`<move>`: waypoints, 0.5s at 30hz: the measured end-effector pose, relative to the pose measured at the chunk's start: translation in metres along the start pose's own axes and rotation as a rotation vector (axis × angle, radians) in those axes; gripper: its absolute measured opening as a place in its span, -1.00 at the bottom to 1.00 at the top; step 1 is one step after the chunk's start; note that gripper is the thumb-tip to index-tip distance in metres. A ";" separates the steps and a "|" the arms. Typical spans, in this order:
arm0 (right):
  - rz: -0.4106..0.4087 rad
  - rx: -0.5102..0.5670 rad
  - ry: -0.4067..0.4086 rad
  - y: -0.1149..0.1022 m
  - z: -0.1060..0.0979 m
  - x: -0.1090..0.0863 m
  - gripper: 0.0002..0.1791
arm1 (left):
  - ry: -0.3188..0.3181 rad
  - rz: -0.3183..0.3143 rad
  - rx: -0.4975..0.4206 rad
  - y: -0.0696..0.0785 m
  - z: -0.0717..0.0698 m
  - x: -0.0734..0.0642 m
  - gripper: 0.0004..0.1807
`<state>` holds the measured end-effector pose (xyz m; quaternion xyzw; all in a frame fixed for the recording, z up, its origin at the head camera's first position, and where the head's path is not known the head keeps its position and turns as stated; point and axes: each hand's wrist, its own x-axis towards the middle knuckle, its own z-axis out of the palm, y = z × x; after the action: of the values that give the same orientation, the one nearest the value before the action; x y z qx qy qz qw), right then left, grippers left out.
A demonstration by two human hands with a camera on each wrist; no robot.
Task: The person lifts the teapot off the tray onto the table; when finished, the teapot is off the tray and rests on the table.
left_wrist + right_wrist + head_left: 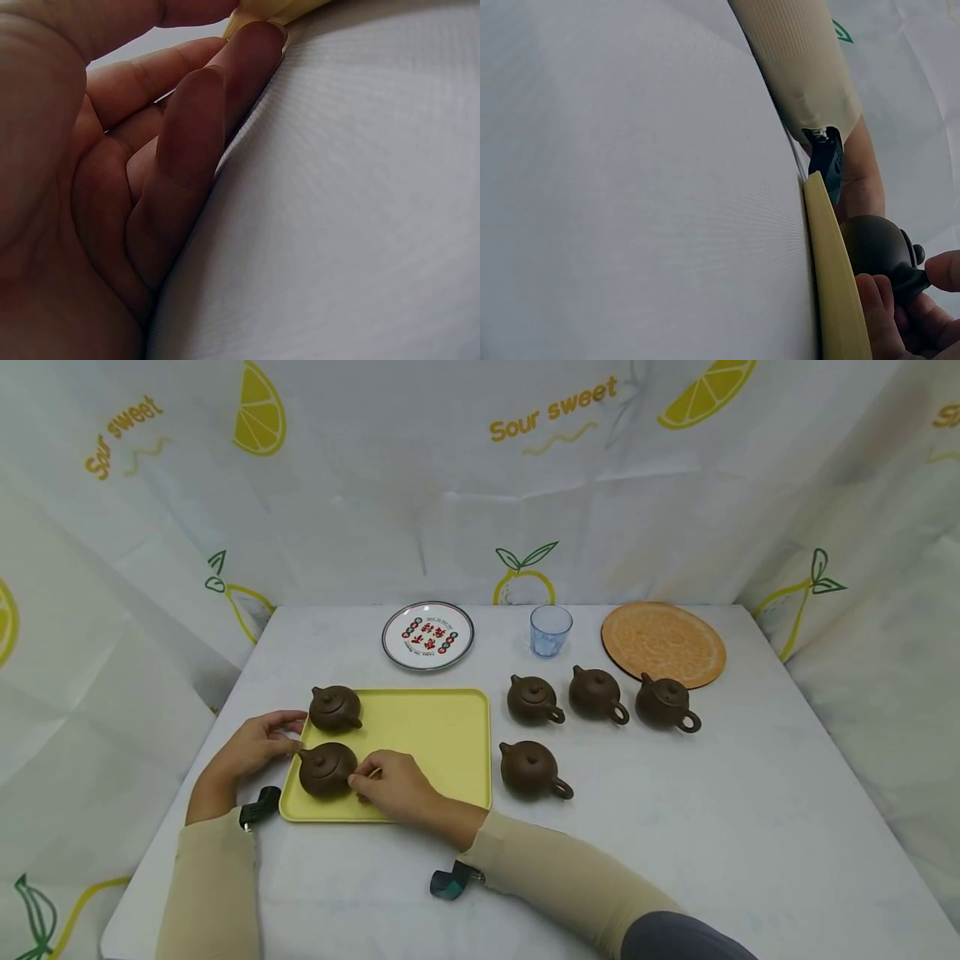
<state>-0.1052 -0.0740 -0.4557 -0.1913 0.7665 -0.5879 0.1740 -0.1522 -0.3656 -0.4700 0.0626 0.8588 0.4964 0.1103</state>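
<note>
Near the front left corner of the yellow tray (431, 739) stands a brown teapot (324, 768) with its lid on and its spout toward the left rim. My right hand (401, 787) pinches its handle between thumb and fingers; the right wrist view shows the thumb on the handle of this teapot (874, 244). A second teapot (334, 706) sits behind it in the back left corner. At the left rim, my left hand (251, 747) holds the tray's edge, and the left wrist view shows thumb and fingertips at the yellow rim (274, 9).
Right of the tray stand several more brown teapots, one in front (528, 770) and a row behind (595, 693). Along the back are a white patterned plate (408, 652), a blue glass (550, 631) and a round orange-brown board (663, 643). Printed cloth hangs behind the white table (712, 835).
</note>
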 end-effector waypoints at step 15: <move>-0.109 0.041 0.031 -0.012 -0.037 -0.016 -0.95 | 0.026 -0.013 0.012 -0.002 0.001 0.001 -0.38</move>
<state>-0.1088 -0.0380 -0.4340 -0.2202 0.7453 -0.6150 0.1335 -0.1529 -0.3655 -0.4725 0.0514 0.8636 0.4911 0.1020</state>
